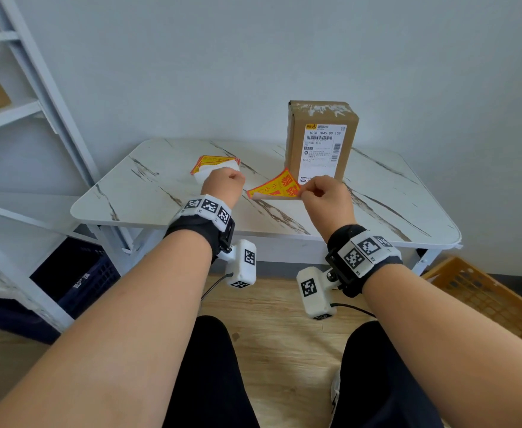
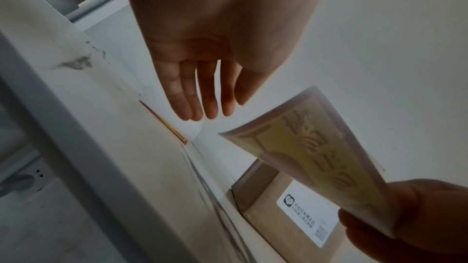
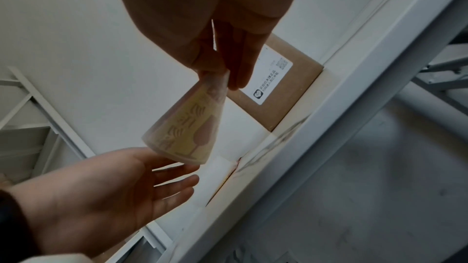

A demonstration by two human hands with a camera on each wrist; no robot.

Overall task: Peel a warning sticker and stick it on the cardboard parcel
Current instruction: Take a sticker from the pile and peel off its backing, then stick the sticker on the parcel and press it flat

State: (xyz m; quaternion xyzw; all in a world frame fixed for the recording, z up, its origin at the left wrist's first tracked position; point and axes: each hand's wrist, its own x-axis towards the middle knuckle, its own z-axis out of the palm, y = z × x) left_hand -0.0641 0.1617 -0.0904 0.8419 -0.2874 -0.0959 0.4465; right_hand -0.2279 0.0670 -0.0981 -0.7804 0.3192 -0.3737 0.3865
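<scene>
The right hand (image 1: 324,197) pinches one corner of a yellow and red warning sticker (image 1: 276,186) between thumb and fingers, holding it in the air just in front of the cardboard parcel (image 1: 320,140), which stands upright near the back of the marble-patterned worktop (image 1: 129,193). From the right wrist view the sticker curls into a loose cone, its pale underside facing the camera, so it appears already free of its backing. The left hand (image 2: 200,91) holds nothing: its fingers are straight and relaxed, hovering over the white backing paper (image 1: 219,168) that lies on the remaining stack of stickers (image 1: 210,162) to the left, well apart from the parcel. The step in hand looks like carrying the peeled sticker to the parcel and laying it down. To do that well, the curl should be opened first; the free left hand could take the opposite corner so the sheet is stretched flat and its adhesive side cannot fold onto itself. A bare brown patch is the better target, since the shipping label (image 1: 323,149) covers much of the front face and its barcode should stay readable. Touching one edge down first and smoothing across should keep out wrinkles, and steadying the tall parcel would stop it tipping back.
</scene>
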